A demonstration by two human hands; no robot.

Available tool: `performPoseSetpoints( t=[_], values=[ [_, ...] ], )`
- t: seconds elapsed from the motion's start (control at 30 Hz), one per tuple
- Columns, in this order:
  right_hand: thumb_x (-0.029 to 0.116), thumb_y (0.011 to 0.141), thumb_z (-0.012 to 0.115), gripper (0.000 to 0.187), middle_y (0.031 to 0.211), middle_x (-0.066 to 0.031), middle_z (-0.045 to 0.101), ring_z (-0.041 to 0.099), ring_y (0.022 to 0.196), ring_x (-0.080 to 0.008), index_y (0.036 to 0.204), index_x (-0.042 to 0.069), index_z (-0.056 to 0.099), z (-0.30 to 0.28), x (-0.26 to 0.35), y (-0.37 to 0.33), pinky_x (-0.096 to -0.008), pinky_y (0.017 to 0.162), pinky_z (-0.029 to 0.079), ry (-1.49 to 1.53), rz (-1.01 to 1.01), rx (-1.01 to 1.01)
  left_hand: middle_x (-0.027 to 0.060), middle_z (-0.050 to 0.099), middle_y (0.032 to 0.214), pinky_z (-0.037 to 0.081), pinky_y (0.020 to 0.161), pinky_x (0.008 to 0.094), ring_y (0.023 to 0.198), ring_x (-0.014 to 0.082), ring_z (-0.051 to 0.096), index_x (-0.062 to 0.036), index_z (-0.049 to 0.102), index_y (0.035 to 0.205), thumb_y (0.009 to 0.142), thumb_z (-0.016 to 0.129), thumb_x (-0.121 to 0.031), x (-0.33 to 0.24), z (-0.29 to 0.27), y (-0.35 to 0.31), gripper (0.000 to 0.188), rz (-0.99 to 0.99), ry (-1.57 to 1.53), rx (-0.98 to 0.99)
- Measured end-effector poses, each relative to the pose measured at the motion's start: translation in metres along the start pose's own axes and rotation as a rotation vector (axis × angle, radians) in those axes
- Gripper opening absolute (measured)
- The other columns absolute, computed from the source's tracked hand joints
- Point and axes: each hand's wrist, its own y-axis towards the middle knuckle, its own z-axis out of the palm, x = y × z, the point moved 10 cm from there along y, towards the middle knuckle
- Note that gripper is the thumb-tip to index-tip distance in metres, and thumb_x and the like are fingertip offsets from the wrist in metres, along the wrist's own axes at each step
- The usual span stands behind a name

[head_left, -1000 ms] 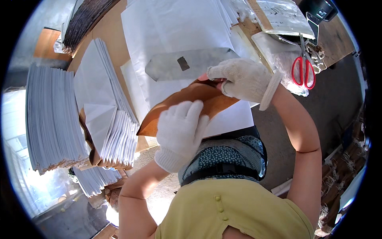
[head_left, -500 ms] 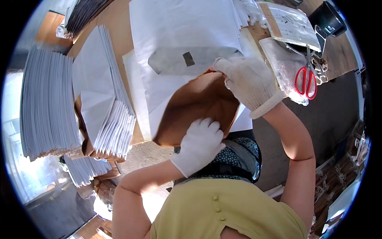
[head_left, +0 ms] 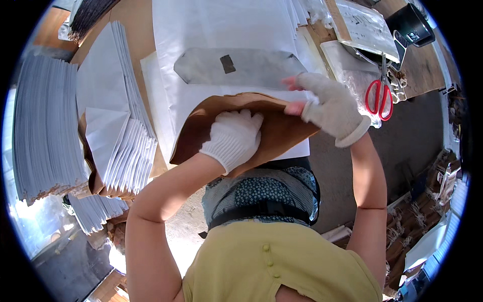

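Observation:
A brown-lined paper bag (head_left: 287, 123), its mouth spread wide, lies at the table's near edge in front of me. My left hand (head_left: 234, 138), in a white knit glove, reaches into that mouth with its fingers bent and a little apart; their tips are partly hidden. At the bag's right side is my right hand (head_left: 329, 105), in a fingertip-less off-white glove. Its thumb and forefinger stand apart, with the thumb close to the bag's rim; I cannot tell whether they touch. Beneath and beyond lies a stack of white paper bags (head_left: 216, 30), the top one showing a grey folded end panel (head_left: 266, 68) with a dark patch.
Left stand a tall stack of white paper sheets or bags (head_left: 48, 121) and a fanned pile of folded white bags (head_left: 118, 141). Red-handled scissors (head_left: 379, 98) lie at right by plastic packets (head_left: 347, 65). A black cup-like container (head_left: 410, 25) stands at the far right.
My left hand has moved up and deeper into the bag's mouth. My right hand has let go of the rim and shifted right, its fingers spreading. The bag's opening has turned and widened.

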Motion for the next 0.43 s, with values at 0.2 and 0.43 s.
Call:
performPoseSetpoints(
  t=[0.2, 0.43],
  values=[
    [0.019, 0.085, 0.073, 0.012, 0.085, -0.0061, 0.071, 0.072, 0.085, -0.0276, 0.092, 0.011, 0.069, 0.006, 0.055, 0.007, -0.0435, 0.075, 0.056, -0.42, -0.174, -0.2, 0.0149, 0.065, 0.112, 0.058, 0.075, 0.0499, 0.092, 0.0342, 0.07, -0.0113, 0.066, 0.128, 0.099, 0.06, -0.034, -0.002, 0.018, -0.022, 0.036, -0.137, -0.016, 0.185],
    [0.024, 0.08, 0.075, 0.016, 0.087, -0.0035, 0.065, 0.066, 0.081, -0.0288, 0.093, 0.018, 0.067, 0.0, 0.116, -0.014, -0.0468, 0.07, 0.053, -0.512, -0.106, -0.312, 0.0248, 0.049, 0.149, 0.053, 0.095, 0.061, 0.122, 0.05, 0.059, -0.0102, 0.053, 0.148, 0.103, 0.054, -0.037, 0.03, 0.023, -0.057, 0.053, -0.297, -0.018, 0.044]
  ],
)
